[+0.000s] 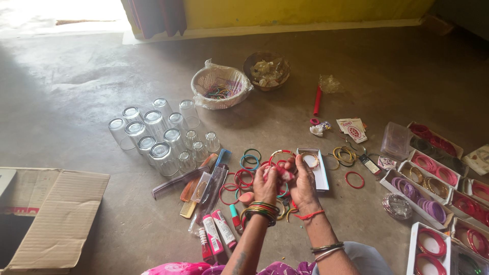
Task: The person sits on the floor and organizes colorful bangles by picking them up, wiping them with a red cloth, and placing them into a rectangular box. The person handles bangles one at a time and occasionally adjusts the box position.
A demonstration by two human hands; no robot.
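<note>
- Left hand (265, 186) raised over the floor, fingers curled in, pinching a small pink-red bundle (283, 174) against the other hand; what the bundle is exactly cannot be told.
- Right hand (303, 184) closed on the same bundle from its side, fingertips meeting the left's. Bundle sits between the two hands, above the scatter of loose bangles (243, 179).
- Left wrist carries a stack of green, red and gold bangles; right wrist has a red thread, with darker bands further up the forearm.
- Just beyond the right hand: a narrow white box (319, 172), open, one gold bangle lying in it.
- To the left of the hands: combs (179, 184), a clear packet and small tubes (218, 233) lying on the concrete floor (81, 91).
- Further left: a cluster of clear drinking glasses (158, 133), upside down, touching one another.
- Far left: a flattened cardboard carton (60, 219).
- To the right: several open white boxes of bangles (427, 189), pink, purple, gold and red, set side by side.
- Farther away, near the yellow wall: a white basket (220, 86) wrapped in plastic, and a brown bowl (266, 71) beside it.
</note>
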